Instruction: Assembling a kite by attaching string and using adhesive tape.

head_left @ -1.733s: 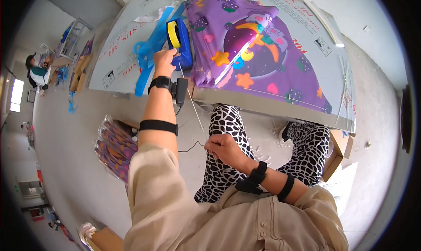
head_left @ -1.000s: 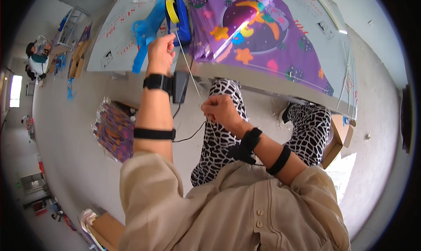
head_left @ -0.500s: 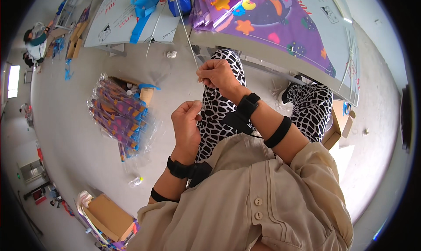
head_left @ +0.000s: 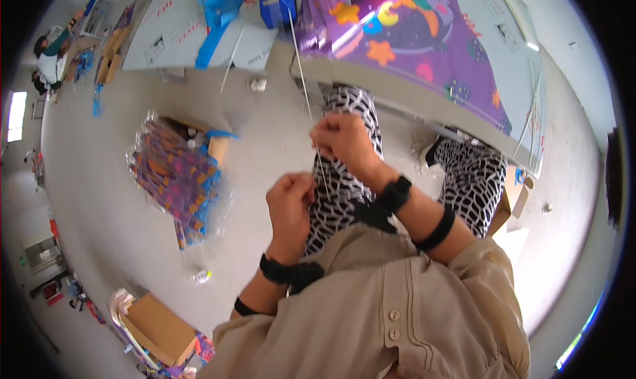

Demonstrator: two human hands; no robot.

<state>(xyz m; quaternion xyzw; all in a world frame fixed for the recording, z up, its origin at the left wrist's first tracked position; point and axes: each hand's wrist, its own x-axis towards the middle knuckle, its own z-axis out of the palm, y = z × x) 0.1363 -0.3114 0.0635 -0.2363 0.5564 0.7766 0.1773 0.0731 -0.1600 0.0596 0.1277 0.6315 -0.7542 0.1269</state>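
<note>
My right hand (head_left: 344, 142) is closed in a pinch around a thin white stick or cord (head_left: 303, 74). That thin piece slants from beside a blue tape dispenser (head_left: 276, 7) down past my fingers to the front of my thigh. Lower and to the left, my left hand (head_left: 289, 205) is closed, thumb against curled fingers; whatever it may hold is too small to make out. The two hands are apart, over my patterned trousers. Ahead on the table lies a stack of purple printed sheets (head_left: 391, 38) with stars and a moon.
The table's near edge (head_left: 397, 91) runs just beyond my knees. Blue strips (head_left: 222, 15) lie on its left part, thin white sticks (head_left: 530, 117) on its right. On the floor at left are plastic-wrapped purple bundles (head_left: 175, 170) and an open cardboard box (head_left: 159, 326).
Both hands have shifted slightly right and down in the picture, the view having moved too. The lower end of the thin white piece now shows below my right hand.
</note>
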